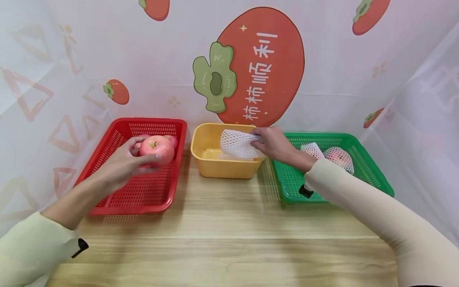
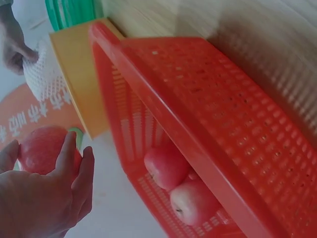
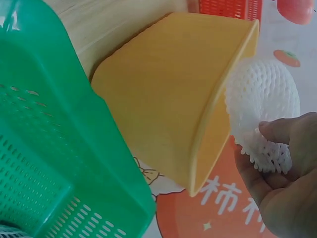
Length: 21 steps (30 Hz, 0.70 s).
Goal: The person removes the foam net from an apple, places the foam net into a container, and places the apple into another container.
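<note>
My left hand (image 1: 134, 161) grips a red apple (image 1: 157, 150) above the red basket (image 1: 143, 199). Inside that basket lie more apples (image 2: 190, 201), partly hidden behind the held one in the head view. The right hand (image 1: 274, 143) pinches a white foam net sleeve (image 1: 238, 144) by its end, over the yellow bin (image 1: 226, 169). In the right wrist view the thumb presses on the netting (image 3: 262, 106), which hangs at the bin's rim. Another piece of white netting shows low in the bin.
To the right stands a green basket (image 1: 373, 175) with apples in white foam nets (image 1: 338, 157); my right forearm crosses over its front. A wooden table (image 1: 229, 227) carries all three containers. Behind them hangs a white backdrop (image 1: 150, 59) printed with persimmons.
</note>
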Each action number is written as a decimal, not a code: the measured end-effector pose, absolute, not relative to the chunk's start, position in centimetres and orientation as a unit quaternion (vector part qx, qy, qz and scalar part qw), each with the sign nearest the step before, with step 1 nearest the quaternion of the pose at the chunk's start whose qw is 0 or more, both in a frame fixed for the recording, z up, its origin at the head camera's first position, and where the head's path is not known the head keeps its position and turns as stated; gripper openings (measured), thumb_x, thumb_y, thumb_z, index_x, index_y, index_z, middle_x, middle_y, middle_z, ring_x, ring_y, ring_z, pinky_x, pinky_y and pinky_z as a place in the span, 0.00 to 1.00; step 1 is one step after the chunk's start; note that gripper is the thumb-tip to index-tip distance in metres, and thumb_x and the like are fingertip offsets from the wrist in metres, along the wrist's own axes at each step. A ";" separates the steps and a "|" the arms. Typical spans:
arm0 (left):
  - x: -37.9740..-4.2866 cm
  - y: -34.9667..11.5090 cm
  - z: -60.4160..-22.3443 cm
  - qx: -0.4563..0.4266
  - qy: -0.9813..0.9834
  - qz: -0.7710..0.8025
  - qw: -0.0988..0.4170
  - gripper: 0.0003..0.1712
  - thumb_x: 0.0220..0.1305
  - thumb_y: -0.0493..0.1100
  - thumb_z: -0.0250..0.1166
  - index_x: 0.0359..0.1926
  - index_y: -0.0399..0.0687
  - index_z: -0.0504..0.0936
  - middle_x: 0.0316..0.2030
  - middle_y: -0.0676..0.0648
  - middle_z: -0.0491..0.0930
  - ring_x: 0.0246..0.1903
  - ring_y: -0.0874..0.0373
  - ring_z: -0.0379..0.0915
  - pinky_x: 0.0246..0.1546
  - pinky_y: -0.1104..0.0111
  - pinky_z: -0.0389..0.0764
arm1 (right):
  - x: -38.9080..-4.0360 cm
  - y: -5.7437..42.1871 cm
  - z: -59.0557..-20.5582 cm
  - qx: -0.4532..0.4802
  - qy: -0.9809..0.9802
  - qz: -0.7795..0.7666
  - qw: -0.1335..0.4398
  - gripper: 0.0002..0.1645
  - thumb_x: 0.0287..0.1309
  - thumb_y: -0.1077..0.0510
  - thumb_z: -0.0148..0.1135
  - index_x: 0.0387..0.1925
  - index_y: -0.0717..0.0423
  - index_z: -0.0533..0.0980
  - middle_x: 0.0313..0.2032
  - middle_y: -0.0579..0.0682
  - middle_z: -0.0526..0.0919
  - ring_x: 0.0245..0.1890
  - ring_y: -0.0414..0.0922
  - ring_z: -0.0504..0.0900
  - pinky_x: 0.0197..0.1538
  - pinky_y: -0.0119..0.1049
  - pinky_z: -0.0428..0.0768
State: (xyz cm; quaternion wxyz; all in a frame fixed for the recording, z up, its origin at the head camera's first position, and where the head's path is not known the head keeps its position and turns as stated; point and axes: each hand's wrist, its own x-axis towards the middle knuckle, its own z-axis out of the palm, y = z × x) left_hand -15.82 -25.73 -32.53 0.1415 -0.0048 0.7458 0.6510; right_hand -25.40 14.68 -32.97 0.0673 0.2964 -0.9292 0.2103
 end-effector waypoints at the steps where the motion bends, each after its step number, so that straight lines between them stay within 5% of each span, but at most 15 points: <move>1: -16.0 -26.0 -32.6 -0.010 0.745 0.651 0.143 0.52 0.60 0.47 0.70 0.75 0.51 0.46 0.65 0.44 0.58 0.57 0.51 0.70 0.52 0.57 0.80 | -25.5 14.6 -33.1 0.300 -0.928 0.209 0.066 0.21 0.54 0.55 0.72 0.49 0.57 0.81 0.46 0.51 0.85 0.46 0.47 0.84 0.52 0.44 0.82; 14: -18.5 -29.2 -34.8 -0.057 0.772 0.613 0.156 0.58 0.57 0.49 0.72 0.74 0.48 0.41 0.66 0.44 0.55 0.59 0.49 0.65 0.49 0.59 0.82 | -26.1 13.9 -34.4 0.304 -0.933 0.192 0.008 0.20 0.57 0.54 0.70 0.51 0.55 0.80 0.47 0.49 0.84 0.48 0.46 0.81 0.55 0.44 0.80; 21: -19.4 -30.7 -35.7 -0.065 0.784 0.592 0.176 0.57 0.60 0.56 0.69 0.75 0.47 0.39 0.67 0.41 0.53 0.59 0.47 0.65 0.49 0.58 0.82 | -26.4 14.0 -34.3 0.289 -0.942 0.172 -0.018 0.30 0.55 0.52 0.71 0.59 0.56 0.76 0.54 0.52 0.81 0.52 0.49 0.79 0.56 0.45 0.80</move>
